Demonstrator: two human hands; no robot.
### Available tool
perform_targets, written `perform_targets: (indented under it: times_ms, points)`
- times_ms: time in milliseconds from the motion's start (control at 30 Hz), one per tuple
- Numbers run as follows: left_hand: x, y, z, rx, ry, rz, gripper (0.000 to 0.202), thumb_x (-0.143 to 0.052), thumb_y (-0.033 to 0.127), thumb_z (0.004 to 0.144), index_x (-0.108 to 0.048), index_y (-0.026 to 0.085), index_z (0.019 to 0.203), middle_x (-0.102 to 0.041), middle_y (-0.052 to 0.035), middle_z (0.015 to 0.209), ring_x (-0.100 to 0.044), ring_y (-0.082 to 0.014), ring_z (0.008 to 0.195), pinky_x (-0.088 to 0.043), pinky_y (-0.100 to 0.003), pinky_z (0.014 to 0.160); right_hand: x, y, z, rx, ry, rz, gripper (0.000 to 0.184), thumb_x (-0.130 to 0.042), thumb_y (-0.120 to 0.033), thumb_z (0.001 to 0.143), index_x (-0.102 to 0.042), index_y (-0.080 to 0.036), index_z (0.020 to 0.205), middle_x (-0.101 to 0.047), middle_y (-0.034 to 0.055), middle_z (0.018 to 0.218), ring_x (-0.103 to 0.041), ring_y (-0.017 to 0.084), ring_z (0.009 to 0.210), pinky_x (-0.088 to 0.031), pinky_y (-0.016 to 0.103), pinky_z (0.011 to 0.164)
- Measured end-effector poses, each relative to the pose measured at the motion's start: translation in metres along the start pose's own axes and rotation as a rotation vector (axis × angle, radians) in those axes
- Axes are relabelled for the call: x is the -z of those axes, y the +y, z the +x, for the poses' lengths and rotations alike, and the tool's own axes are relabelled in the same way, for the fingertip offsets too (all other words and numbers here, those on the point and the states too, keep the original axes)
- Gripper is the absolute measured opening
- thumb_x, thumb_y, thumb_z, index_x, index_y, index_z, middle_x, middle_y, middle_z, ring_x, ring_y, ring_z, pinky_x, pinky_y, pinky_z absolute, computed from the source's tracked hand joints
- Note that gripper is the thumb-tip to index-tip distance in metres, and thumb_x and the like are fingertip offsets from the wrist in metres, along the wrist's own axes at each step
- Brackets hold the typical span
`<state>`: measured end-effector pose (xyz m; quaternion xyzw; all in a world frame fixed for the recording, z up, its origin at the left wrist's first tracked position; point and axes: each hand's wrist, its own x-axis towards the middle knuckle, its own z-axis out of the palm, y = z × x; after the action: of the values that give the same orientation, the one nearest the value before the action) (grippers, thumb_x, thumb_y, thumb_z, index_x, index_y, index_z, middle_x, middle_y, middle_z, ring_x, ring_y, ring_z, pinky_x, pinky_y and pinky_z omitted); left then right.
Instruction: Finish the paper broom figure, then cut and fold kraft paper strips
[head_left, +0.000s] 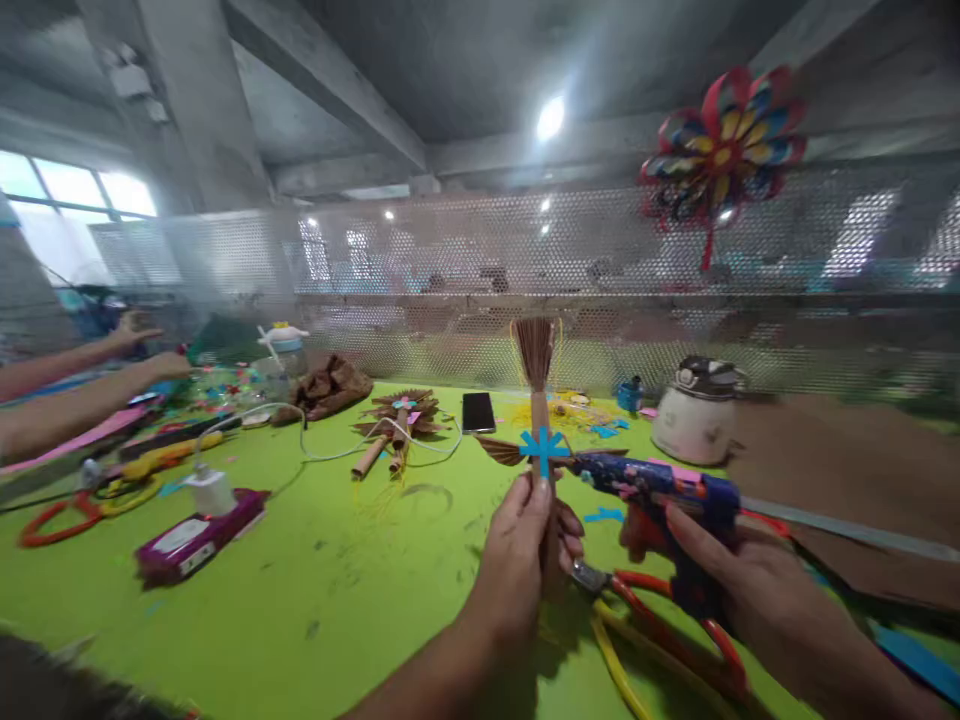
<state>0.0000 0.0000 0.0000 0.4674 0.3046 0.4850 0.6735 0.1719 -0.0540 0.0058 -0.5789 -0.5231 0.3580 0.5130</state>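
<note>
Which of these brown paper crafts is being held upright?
The brown paper craft with the bright blue star, gripped upright in the left hand; the other crafts lie on the green table, left of the phone.

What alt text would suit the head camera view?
A person's left hand holds an upright brown pleated-paper craft bearing a blue star-shaped cutout; the right hand holds a dark blue glue gun, its tip close by. Behind, a black phone lies on the bright green table.
</note>
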Motion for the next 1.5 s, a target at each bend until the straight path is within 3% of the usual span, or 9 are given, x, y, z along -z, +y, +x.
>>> perform_targets:
  times_ms: [333, 633, 1000, 1500]
  points:
    - [0.000, 0.002, -0.002, -0.033, 0.013, -0.003, 0.034, -0.053, 0.049, 0.082, -0.048, 0.016, 0.090, -0.058, -0.0002, 0.071, -0.051, -0.0083, 0.056, -0.036, -0.019, 0.051, 0.002, 0.000, 0.002, 0.073, -0.046, -0.099, 0.051, -0.054, -0.061, 0.074, -0.074, -0.015, 0.079, -0.067, 0.0092, 0.074, -0.056, 0.017, 0.059, -0.044, 0.025, 0.048]
    - [0.001, -0.001, -0.001, -0.051, -0.020, -0.007, 0.030, -0.049, 0.045, 0.086, -0.047, 0.016, 0.093, -0.056, 0.0002, 0.070, -0.050, -0.0075, 0.057, -0.035, -0.018, 0.051, 0.007, 0.010, 0.002, 0.020, -0.083, -0.184, 0.054, -0.046, -0.064, 0.077, -0.070, -0.016, 0.084, -0.059, 0.0046, 0.065, -0.044, 0.013, 0.054, -0.036, 0.024, 0.048]
    - [0.002, 0.000, -0.002, -0.027, -0.011, -0.024, 0.030, -0.052, 0.044, 0.084, -0.048, 0.016, 0.094, -0.057, -0.0005, 0.070, -0.051, -0.0079, 0.057, -0.037, -0.018, 0.052, -0.004, -0.007, -0.005, -0.023, -0.064, -0.070, 0.053, -0.047, -0.065, 0.076, -0.065, -0.015, 0.075, -0.046, 0.0000, 0.057, -0.033, 0.010, 0.050, -0.027, 0.023, 0.045]
    - [0.003, 0.000, -0.002, -0.038, -0.030, -0.009, 0.030, -0.049, 0.044, 0.086, -0.048, 0.016, 0.095, -0.056, -0.0003, 0.071, -0.050, -0.0071, 0.056, -0.037, -0.018, 0.051, -0.001, 0.002, -0.002, 0.022, -0.071, -0.088, 0.052, -0.049, -0.064, 0.077, -0.064, -0.015, 0.071, -0.052, 0.0025, 0.063, -0.035, 0.009, 0.050, -0.029, 0.022, 0.044]
